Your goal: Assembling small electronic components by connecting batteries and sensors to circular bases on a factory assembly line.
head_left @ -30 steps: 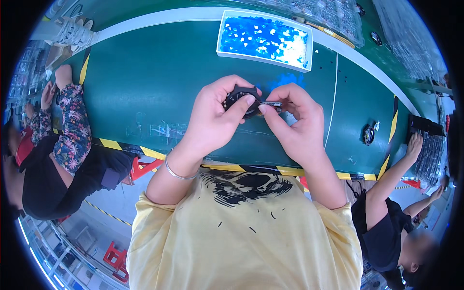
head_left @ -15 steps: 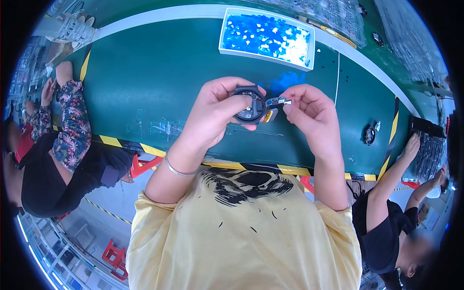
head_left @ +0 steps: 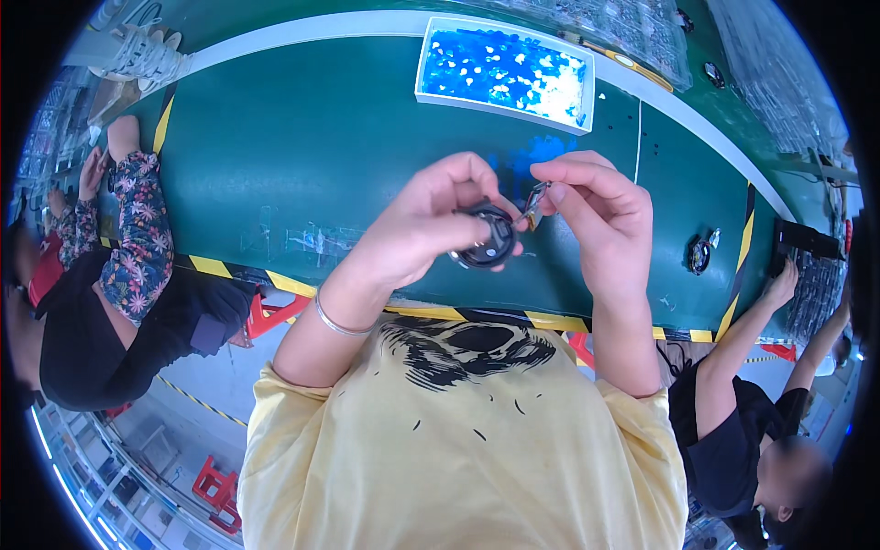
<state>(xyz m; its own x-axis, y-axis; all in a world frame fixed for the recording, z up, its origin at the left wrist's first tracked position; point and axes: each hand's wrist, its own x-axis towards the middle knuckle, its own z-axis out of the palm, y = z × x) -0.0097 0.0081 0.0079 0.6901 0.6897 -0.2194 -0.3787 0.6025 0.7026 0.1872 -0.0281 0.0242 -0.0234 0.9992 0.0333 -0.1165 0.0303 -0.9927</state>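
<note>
1. Left hand: I am holding a round black case between thumb and curled fingers, the grip closed to the case's width, with the thumb reaching over its face.
2. Right hand: I am pinching a small flat part between thumb and index finger, the tips nearly together.
3. Position: I am holding both above the bench, nearer its taped near edge, around mid-length; a white tray is standing by the far edge.
4. Clearance: the part is hanging just beside the case's right side; blur is hiding whether anything is joining them.
5. Handling: in my judgement, good practice is bracing the case by its rim, pinching the part lightly, and avoiding any pull between them.
</note>
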